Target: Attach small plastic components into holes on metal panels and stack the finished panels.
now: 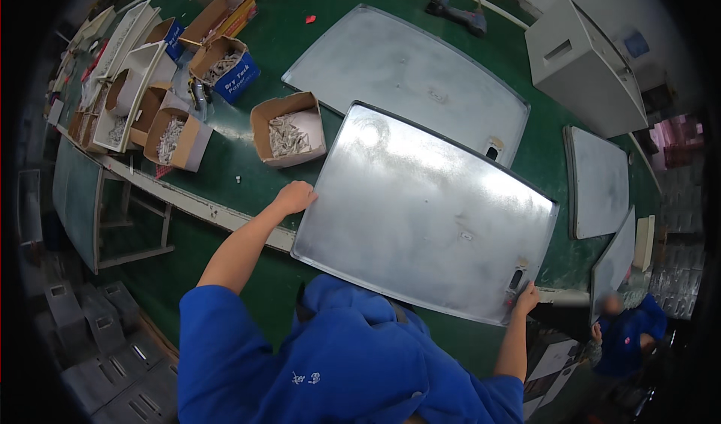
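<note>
A large grey sheet-metal panel (420, 214) with raised rims lies tilted across the front edge of the green table, in front of my body. My left hand (295, 197) is closed on its left edge. At the lower right corner, my right hand (528, 298) grips the rim beside an oblong dark slot. Behind it, partly covered, a second metal panel (405, 63) of like shape lies flat on the table. Close to my left hand stands an open cardboard box (259, 127) filled with small pale metal parts.
More boxes and white bins of small parts crowd the left, among them a blue box (239, 80). A cordless drill (458, 15) lies at the far edge. A grey metal cabinet (582, 63) and stacked panels (598, 184) stand right. A co-worker in blue (631, 337) is at lower right.
</note>
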Tool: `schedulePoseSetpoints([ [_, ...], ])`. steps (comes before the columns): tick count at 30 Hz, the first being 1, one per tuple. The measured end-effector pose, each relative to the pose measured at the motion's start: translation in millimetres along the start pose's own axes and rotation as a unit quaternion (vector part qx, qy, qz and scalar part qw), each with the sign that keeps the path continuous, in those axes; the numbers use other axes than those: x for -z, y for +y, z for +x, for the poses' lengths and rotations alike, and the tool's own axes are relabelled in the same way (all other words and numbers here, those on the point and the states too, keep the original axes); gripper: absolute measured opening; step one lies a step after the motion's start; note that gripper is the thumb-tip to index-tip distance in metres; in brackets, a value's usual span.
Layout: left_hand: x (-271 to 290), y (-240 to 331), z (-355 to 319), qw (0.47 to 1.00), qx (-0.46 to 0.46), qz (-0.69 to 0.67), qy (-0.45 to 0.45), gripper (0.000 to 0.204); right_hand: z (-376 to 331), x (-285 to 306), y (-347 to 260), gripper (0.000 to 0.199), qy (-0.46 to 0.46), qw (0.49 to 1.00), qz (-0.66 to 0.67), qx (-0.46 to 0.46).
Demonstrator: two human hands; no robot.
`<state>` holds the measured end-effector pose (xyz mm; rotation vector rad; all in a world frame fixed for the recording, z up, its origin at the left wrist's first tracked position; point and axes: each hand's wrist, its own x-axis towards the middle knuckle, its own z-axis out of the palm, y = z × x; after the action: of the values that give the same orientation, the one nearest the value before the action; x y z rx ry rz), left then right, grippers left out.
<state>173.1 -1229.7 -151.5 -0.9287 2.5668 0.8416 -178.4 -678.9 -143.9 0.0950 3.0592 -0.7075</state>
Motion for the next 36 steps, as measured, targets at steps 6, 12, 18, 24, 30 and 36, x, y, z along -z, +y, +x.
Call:
schedulePoseSetpoints([
  [6, 2, 5, -5, 0.999, -0.008, -0.024, 0.021, 0.031, -2, -10, -3, 0.038, 0.021, 0.999, 0.039, -0.031],
  [12, 6, 6, -26, 0.926, 0.139, -0.341, 0.079, 0.026, -4, -7, -17, 0.025, 0.156, 0.984, -0.006, 0.084],
  [18, -5, 95, -66, 0.684, 0.13, -0.717, 0.018, 0.028, -97, -18, -120, 0.023, -0.16, 0.948, 0.256, 0.101],
  [24, -59, 234, -80, 0.596, 0.104, -0.794, -0.065, 0.027, -201, -16, -213, 0.021, -0.509, 0.683, 0.523, 0.038],
  [30, -90, 263, -80, 0.605, 0.099, -0.787, -0.071, 0.029, -186, -1, -194, 0.018, -0.535, 0.627, 0.561, -0.075],
  [36, -104, 271, -88, 0.534, 0.164, -0.827, -0.059, 0.025, -192, -2, -191, 0.012, -0.485, 0.692, 0.529, -0.079],
])
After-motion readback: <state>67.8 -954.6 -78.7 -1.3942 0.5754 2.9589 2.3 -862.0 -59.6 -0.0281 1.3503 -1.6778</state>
